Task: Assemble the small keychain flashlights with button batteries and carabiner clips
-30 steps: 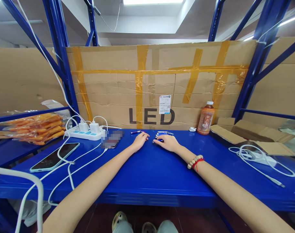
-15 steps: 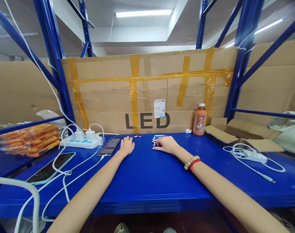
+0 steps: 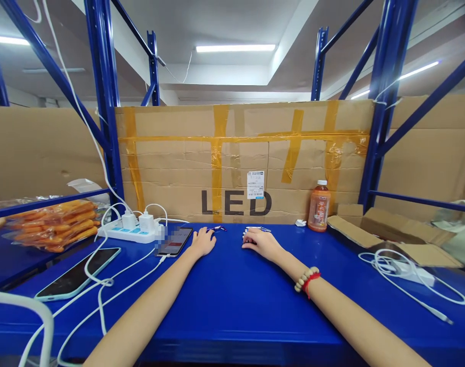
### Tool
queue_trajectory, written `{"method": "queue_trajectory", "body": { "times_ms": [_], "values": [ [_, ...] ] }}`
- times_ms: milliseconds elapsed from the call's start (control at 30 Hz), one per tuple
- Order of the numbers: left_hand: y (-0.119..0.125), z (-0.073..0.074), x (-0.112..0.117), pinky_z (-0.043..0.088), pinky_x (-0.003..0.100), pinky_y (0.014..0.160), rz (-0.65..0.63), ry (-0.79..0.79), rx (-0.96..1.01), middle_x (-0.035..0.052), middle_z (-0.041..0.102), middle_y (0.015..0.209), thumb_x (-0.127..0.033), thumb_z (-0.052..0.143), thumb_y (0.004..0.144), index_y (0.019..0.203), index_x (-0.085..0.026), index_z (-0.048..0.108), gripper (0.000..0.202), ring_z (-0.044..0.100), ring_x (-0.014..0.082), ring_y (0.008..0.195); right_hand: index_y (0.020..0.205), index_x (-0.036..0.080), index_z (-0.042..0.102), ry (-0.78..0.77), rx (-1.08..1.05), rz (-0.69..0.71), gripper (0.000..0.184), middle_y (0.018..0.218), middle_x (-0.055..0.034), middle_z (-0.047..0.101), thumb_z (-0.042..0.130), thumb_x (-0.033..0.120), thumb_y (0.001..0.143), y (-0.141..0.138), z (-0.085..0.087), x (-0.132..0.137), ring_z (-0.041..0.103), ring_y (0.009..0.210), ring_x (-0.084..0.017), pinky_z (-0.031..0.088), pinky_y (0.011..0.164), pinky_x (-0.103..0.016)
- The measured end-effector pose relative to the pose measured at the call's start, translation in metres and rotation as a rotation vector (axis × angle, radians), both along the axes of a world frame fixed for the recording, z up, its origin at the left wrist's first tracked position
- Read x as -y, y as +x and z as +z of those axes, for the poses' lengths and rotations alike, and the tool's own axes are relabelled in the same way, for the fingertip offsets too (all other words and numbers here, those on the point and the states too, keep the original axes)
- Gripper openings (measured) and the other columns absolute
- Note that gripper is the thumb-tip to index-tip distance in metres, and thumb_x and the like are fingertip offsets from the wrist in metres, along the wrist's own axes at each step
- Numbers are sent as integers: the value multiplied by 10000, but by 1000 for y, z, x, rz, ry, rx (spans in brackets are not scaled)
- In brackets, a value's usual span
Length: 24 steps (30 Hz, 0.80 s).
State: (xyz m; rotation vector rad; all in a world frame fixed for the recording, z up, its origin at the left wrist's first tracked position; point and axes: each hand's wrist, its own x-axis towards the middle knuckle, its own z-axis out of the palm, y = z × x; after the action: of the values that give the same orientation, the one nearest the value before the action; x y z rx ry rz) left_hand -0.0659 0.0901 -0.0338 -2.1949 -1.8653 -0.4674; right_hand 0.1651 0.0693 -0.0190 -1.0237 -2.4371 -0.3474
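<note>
My left hand lies palm down on the blue shelf, fingers stretched out and holding nothing I can see. By its fingertips, towards the back, is a dark pen with a purplish tint, and a smartphone lies just to its left. Further right, my right hand is curled over several pens, covering most of them. One blue-and-white pen shows behind its knuckles, and pen tips stick out to the left of the fingers. How firmly the fingers grip the pens is hidden.
A white power strip with plugs and cables, a second phone and bagged orange items are on the left. To the right stand a drink bottle, an open cardboard box and a coiled white cable. A cardboard sheet closes the back.
The whole view has tilted upward, so everything sits lower in the picture. My right hand has drawn in over the pens, covering more of them. My left hand has stayed nearly in place.
</note>
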Motion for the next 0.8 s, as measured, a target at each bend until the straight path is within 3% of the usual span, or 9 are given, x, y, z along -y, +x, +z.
{"method": "queue_trajectory", "body": {
  "times_ms": [367, 567, 800],
  "values": [
    [17, 13, 23, 455, 424, 861, -115, 60, -24, 77, 566, 1112, -294, 505, 871, 1066, -147, 558, 250, 553, 198, 996, 844, 190, 582, 48, 36, -22, 229, 843, -37, 592, 424, 344, 908, -7, -1, 6, 572, 756, -156, 423, 635, -246],
    [30, 8, 29, 451, 434, 867, -114, 72, 10, 85, 547, 1145, -299, 504, 871, 1113, -149, 533, 287, 543, 209, 1017, 846, 186, 584, 67, 61, -23, 202, 833, -40, 600, 422, 290, 906, -8, -2, 7, 576, 761, -155, 427, 644, -243],
    [26, 1, 22, 464, 425, 848, -118, 15, 37, 84, 555, 1133, -309, 503, 871, 1104, -145, 537, 286, 555, 204, 996, 828, 182, 585, 70, 66, -12, 208, 836, -42, 599, 404, 253, 904, -9, -2, 6, 571, 758, -148, 420, 642, -233]
  ]
}}
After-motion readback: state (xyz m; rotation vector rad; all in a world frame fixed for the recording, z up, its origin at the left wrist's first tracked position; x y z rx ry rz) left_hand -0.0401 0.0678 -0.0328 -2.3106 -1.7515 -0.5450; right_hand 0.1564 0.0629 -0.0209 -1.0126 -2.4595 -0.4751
